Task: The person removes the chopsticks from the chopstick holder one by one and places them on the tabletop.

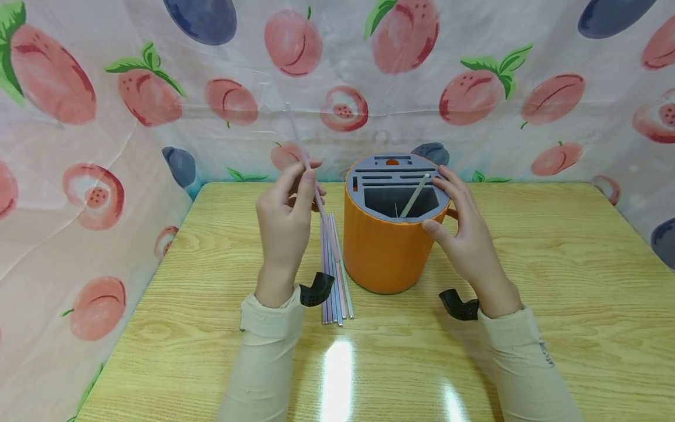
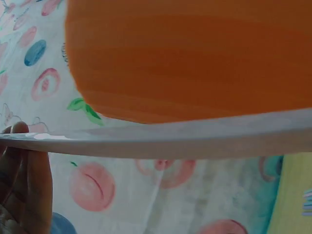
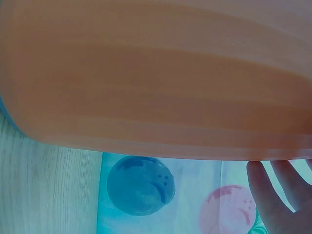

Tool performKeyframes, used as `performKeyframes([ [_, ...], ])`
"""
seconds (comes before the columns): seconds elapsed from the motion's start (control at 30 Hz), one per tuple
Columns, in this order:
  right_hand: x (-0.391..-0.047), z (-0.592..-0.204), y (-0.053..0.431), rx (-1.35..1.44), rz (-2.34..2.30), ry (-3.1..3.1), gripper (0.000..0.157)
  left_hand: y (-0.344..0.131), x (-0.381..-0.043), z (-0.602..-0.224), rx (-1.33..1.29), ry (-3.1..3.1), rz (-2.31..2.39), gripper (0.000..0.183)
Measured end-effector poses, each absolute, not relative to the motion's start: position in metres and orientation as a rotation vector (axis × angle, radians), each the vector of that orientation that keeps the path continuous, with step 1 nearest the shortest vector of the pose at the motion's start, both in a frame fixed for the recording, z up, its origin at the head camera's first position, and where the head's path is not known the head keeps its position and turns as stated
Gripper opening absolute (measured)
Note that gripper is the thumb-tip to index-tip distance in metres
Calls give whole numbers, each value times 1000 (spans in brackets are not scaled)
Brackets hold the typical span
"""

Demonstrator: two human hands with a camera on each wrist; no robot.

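Pinched between my left hand's [image 1: 282,220] thumb and fingers is a pale pink chopstick [image 1: 298,132]. It slants, upper end far left, lower end in front of the holder's left side. The orange utensil holder [image 1: 390,252] stands upright with a grey slotted insert [image 1: 392,182] on top. My right hand [image 1: 469,228] grips its right rim, thumb at the front and fingers toward the back. A pale green chopstick [image 1: 415,196] leans in the large front compartment. The left wrist view shows the pink chopstick [image 2: 170,139] crossing close to the camera.
Several pastel chopsticks [image 1: 333,293] with shiny ends lie in a bundle on the wooden table [image 1: 554,264], left of the holder. A fruit-print cloth [image 1: 316,126] hangs behind the table. A handle [image 1: 452,213] sticks out at the holder's right side. Each wrist carries a black mount [image 1: 317,290].
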State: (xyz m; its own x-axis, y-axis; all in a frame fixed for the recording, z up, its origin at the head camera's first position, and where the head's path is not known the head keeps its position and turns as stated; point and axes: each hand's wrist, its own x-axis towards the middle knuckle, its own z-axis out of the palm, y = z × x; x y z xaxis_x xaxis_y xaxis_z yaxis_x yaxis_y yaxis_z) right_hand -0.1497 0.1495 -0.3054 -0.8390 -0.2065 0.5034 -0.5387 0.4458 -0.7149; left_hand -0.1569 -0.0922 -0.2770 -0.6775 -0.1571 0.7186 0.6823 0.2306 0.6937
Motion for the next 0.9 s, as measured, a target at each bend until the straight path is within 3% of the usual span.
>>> performKeyframes([
  [0.3,-149,-305,149,626,1346,-2362,56,-102,-194,-322,-396,-1991,-1323,23],
  [0.9,-150,-306,149,628,1338,-2363,56,-113,-216,-364,-110,-2435,-1166,21],
])
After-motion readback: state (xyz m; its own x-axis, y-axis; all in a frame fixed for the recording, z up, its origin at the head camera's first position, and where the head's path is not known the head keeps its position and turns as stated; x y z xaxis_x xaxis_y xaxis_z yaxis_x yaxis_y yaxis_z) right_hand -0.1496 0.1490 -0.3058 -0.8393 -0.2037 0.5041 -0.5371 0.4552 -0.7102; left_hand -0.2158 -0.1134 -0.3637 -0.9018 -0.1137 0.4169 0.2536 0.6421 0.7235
